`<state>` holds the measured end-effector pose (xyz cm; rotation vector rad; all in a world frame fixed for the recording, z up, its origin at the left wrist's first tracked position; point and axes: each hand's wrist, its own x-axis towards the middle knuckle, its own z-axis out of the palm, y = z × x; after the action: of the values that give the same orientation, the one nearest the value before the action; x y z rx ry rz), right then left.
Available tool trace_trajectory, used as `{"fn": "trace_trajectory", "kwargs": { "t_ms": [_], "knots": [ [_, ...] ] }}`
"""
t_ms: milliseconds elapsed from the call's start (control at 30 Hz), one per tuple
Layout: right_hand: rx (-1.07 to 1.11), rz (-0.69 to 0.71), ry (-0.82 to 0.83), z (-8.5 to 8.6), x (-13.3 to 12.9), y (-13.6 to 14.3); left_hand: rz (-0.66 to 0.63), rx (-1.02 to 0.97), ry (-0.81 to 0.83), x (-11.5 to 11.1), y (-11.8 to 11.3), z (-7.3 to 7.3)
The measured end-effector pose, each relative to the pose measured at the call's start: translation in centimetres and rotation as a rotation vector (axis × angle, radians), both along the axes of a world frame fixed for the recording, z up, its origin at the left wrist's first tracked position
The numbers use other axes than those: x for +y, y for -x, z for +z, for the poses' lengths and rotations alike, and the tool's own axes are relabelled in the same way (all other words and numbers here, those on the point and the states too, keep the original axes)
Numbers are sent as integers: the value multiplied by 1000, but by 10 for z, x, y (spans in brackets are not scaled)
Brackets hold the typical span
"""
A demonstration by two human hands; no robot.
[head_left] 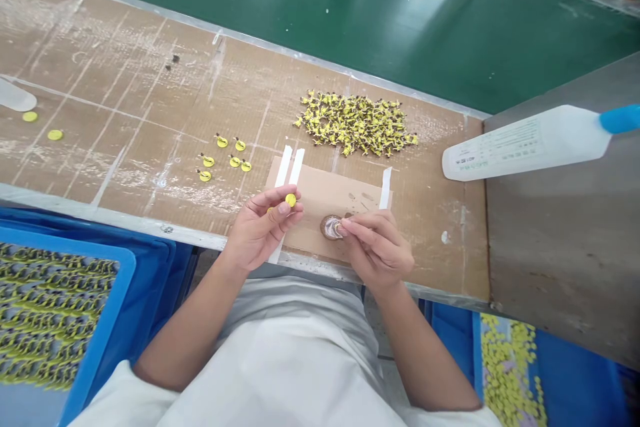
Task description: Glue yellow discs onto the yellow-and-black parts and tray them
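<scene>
Between thumb and fingertips, my left hand (pixel 263 223) holds a small yellow disc (pixel 291 200); a bit more yellow shows lower in the same hand. My right hand (pixel 377 247) is pinched at the edge of a small round dish (pixel 330 227) with whitish stuff inside; the item in its fingertips is too small to name. Under both hands lies a cardboard sheet (pixel 320 190) with white tape strips. Several yellow discs with dark figures on them (pixel 205 175) stand to the left. A pile of small yellow and black figures (pixel 355 123) lies beyond the sheet.
A white bottle with a blue cap (pixel 525 143) leans at the right. Two plain yellow discs (pixel 55 135) lie far left. Below the table edge are a blue tray of finished-looking rows (pixel 127 267) at left and a container of yellow discs (pixel 510 360) at right.
</scene>
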<state>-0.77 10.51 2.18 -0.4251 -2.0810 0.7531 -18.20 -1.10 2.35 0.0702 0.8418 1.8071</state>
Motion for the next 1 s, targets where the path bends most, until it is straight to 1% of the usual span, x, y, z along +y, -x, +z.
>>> {"fn": "trace_trajectory", "kwargs": {
  "t_ms": [100, 267, 367, 500, 600, 733, 867, 1000],
  "knots": [
    [59, -60, 120, 2, -2, -2, 21, -10, -4, 0, -2, 2],
    [272, -203, 546, 15, -9, -1, 67, -63, 17, -1, -10, 7],
    [378, -236, 713, 26, -19, 5, 52, -125, 29, -3, -18, 12],
    [423, -137, 779, 40, -32, 21, 3, -192, 38, -3, -29, 22],
    [441, -104, 798, 45, -38, 32, -6, -211, 26, -3, -34, 28],
    [441, -105, 810, 47, -41, 37, -5, -222, 25, -2, -36, 32],
    [423, -72, 850, 47, -42, 38, -22, -207, 39, -1, -37, 34],
    [414, -87, 870, 48, -42, 37, -65, -174, 45, -2, -38, 34]
  ]
}}
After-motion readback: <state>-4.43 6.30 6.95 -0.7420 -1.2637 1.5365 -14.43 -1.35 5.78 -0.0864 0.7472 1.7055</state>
